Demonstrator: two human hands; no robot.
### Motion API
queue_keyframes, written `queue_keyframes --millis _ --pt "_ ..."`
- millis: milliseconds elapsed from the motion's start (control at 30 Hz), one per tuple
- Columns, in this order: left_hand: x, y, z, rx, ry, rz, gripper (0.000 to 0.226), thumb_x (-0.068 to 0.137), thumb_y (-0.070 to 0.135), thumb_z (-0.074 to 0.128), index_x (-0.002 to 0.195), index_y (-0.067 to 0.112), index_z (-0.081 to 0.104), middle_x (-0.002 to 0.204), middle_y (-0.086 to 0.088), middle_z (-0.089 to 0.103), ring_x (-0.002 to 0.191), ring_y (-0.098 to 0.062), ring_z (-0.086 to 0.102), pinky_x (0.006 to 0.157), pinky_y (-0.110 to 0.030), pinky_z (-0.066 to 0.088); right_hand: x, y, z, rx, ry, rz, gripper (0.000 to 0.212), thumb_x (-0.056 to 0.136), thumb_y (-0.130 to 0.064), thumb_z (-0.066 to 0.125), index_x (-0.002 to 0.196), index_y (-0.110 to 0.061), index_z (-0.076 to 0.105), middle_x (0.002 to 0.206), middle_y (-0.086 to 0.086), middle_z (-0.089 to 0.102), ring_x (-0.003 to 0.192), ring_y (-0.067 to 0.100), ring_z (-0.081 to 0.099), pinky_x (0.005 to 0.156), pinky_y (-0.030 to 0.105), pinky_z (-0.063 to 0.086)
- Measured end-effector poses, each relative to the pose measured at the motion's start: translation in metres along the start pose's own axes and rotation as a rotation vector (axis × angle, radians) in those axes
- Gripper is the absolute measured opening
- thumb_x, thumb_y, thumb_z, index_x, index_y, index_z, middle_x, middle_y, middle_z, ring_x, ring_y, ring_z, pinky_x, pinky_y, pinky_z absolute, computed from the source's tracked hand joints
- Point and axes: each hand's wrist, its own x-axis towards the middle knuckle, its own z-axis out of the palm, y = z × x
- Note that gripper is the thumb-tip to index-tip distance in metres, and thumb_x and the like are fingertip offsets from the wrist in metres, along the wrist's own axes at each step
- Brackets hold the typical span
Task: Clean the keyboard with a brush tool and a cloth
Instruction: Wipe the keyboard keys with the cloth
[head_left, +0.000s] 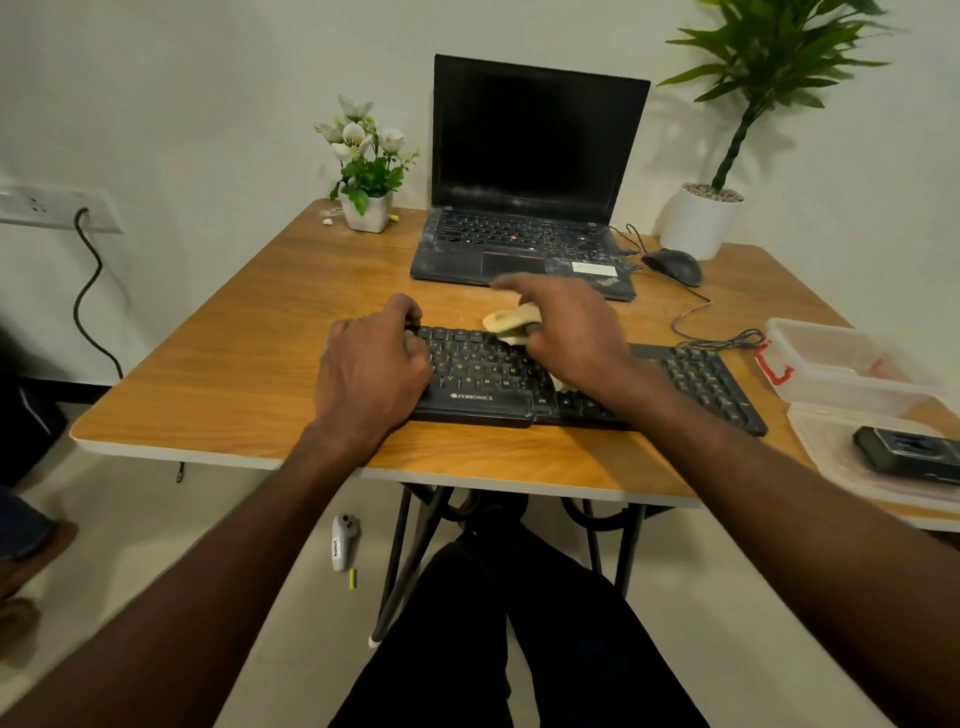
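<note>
A black keyboard lies near the front edge of the wooden table. My left hand grips the keyboard's left end, fingers curled over its far edge. My right hand holds a crumpled yellow cloth against the middle keys; its index finger sticks out, slightly blurred. Cloth shows at the fingertips and under the wrist. No brush tool is visible.
A dusty open laptop stands behind the keyboard, with a wired mouse to its right. A flower pot sits back left, a potted plant back right. A clear plastic box and lid holding a dark device lie at right.
</note>
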Motion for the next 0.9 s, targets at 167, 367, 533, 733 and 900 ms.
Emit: queue_keyframes --millis 167,367,533,733,900 --pt "0.000 0.000 -0.001 0.012 -0.006 -0.016 0.028 0.102 0.025 0.051 0.127 0.023 0.063 0.094 -0.004 0.074 0.091 -0.028 0.063 0.086 -0.047 0.054 -0.006 0.020 0.005 -0.200 -0.071 0.004 0.032 0.088 -0.017 0.077 0.117 -0.030 0.075 0.111 -0.002 0.065 0.102 0.020 0.061 0.071 0.031 0.051" --pt "0.002 0.001 0.000 0.020 0.006 -0.012 0.028 0.102 0.023 0.052 0.128 0.021 0.063 0.092 -0.004 0.074 0.082 -0.024 0.062 0.090 -0.047 0.054 -0.015 0.051 -0.017 -0.299 -0.109 0.142 0.034 0.087 -0.013 0.077 0.116 -0.031 0.075 0.116 0.002 0.070 0.105 0.024 0.064 0.073 0.037 0.053" --pt "0.000 0.001 -0.001 0.027 0.011 -0.006 0.028 0.102 0.023 0.052 0.127 0.020 0.064 0.090 -0.004 0.073 0.082 -0.022 0.058 0.091 -0.047 0.053 -0.016 0.031 -0.007 -0.128 -0.007 0.071 0.047 0.087 -0.008 0.073 0.130 -0.027 0.070 0.121 -0.001 0.068 0.112 0.023 0.061 0.081 0.035 0.049" --pt "0.000 0.002 -0.001 0.015 0.024 -0.002 0.025 0.102 0.021 0.052 0.124 0.020 0.065 0.092 -0.004 0.075 0.080 -0.024 0.059 0.092 -0.047 0.053 -0.020 0.019 -0.004 -0.125 -0.125 -0.119 0.043 0.087 -0.004 0.069 0.123 -0.026 0.074 0.115 -0.007 0.066 0.107 0.020 0.056 0.077 0.031 0.040" --pt "0.000 0.003 -0.001 0.019 0.030 -0.007 0.026 0.102 0.020 0.053 0.125 0.018 0.065 0.088 -0.006 0.073 0.079 -0.022 0.052 0.093 -0.047 0.051 -0.029 0.043 -0.026 -0.177 -0.186 -0.059 0.041 0.087 -0.006 0.069 0.118 -0.032 0.076 0.116 -0.006 0.067 0.110 0.021 0.058 0.074 0.032 0.043"
